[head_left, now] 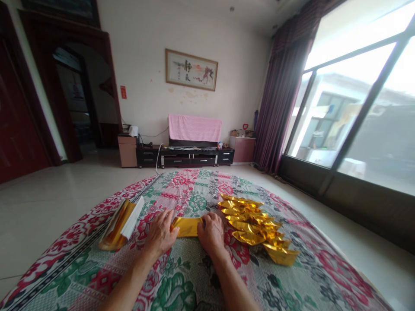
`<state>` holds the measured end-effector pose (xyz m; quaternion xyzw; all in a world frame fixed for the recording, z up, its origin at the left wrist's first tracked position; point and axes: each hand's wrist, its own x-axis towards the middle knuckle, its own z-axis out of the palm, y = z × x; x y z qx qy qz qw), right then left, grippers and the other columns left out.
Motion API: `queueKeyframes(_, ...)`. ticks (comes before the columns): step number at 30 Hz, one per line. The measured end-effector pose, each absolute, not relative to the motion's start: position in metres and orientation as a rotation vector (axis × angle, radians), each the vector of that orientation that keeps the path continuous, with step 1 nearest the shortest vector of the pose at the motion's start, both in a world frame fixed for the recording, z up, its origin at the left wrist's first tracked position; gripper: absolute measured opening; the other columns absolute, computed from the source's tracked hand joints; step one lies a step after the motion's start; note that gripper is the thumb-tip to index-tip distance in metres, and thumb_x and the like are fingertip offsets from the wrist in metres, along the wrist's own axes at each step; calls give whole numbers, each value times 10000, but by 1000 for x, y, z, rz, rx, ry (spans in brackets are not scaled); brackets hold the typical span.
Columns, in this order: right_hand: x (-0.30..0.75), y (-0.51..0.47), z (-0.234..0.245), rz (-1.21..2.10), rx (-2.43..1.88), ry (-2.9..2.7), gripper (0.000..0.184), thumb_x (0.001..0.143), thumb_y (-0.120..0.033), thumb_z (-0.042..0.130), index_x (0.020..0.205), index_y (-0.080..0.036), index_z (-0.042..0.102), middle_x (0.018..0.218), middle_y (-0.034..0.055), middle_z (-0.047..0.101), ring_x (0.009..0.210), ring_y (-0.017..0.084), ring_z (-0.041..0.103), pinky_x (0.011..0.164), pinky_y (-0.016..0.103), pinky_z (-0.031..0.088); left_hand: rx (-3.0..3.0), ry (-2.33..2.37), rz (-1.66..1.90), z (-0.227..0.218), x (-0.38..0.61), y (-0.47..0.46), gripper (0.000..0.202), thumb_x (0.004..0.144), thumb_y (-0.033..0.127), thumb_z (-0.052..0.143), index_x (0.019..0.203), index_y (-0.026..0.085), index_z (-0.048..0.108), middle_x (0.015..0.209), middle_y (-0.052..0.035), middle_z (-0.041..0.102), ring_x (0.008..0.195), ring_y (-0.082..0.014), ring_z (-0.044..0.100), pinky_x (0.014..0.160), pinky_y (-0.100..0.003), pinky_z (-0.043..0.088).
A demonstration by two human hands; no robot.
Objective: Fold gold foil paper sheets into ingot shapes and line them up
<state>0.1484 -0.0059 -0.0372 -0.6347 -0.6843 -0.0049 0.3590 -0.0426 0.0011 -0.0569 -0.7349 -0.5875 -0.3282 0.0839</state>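
A folded piece of gold foil paper (pixel 187 227) lies flat on the patterned cloth in front of me. My left hand (pixel 162 233) grips its left end, thumb on the near side. At the right end, my right hand (pixel 211 233) has its fingers curled over the paper. Several folded gold foil ingots (pixel 249 222) sit in overlapping rows to the right of my right hand. Left of my left hand lies a curled stack of gold foil sheets (pixel 121 224) with white backing showing. My fingertips are partly hidden behind the hands.
The flowered cloth (pixel 175 285) covers the rounded surface under my hands. Beyond it, a low black TV cabinet (pixel 194 157) stands by the wall, with a pink cloth (pixel 194 127) over the screen. Windows (pixel 350 108) and a purple curtain (pixel 275 95) are on the right.
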Motion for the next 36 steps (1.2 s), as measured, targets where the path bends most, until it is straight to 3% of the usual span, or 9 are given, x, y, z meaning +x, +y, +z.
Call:
queueKeyframes(7,148,-5,-38,40,-1623,-1761,147,734,-204,523,804,-215,652,1020,79,615,981,241,508,857,349,332,-2246,-1767,-924,-58,-45,3,316,711,282,550,1005,190,618,1163,-102,576,1107,-268,498,967,-400,378)
queueKeyframes(14,145,-6,-31,195,-1551,-1757,190,791,-178,435,826,-209,620,841,32,667,839,178,583,818,302,341,-2242,-1833,-966,-59,-44,4,463,712,270,522,1161,157,530,1227,-121,544,1159,-266,465,987,-399,357)
queueKeyframes(20,143,-6,-38,45,-1661,-1790,294,732,-249,517,1006,-180,597,1208,117,544,1106,282,453,900,409,294,-2243,-1875,-915,-57,-43,2,411,721,279,548,1116,165,563,1234,-122,542,1175,-260,450,1000,-393,335)
queueKeyframes(36,143,-7,-36,55,-1616,-1842,155,753,-215,485,831,-215,619,1100,47,595,1035,230,472,851,368,287,-2283,-1843,-899,-47,-40,-4,295,733,267,532,994,171,632,1181,-121,576,1126,-265,498,981,-397,364)
